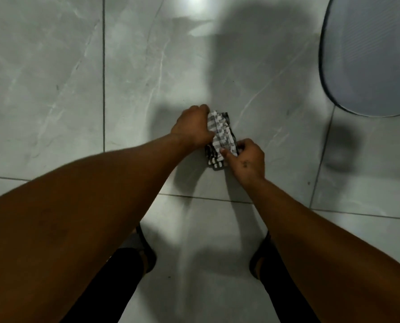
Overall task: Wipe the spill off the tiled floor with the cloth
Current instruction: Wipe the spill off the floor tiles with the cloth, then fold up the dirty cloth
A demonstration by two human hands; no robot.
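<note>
The striped cloth [221, 138] is bunched up on the grey tiled floor [54, 89]. The left hand [193, 125] grips the cloth's left side with curled fingers. The right hand [246, 160] pinches the cloth's near end. A shiny wet patch [201, 31] lies far beyond the cloth. A grey mat [366, 59] sits far right of the cloth.

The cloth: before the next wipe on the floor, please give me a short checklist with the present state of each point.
1. Left hand grips the cloth: ok.
2. Right hand pinches its near end: ok.
3. Cloth bunched into a pad: ok.
4. Cloth down on the tiled floor: cannot tell.
5. Spill located: cannot tell, only glare and shadows show.
6. Grey mat apart from the cloth: ok.
</note>
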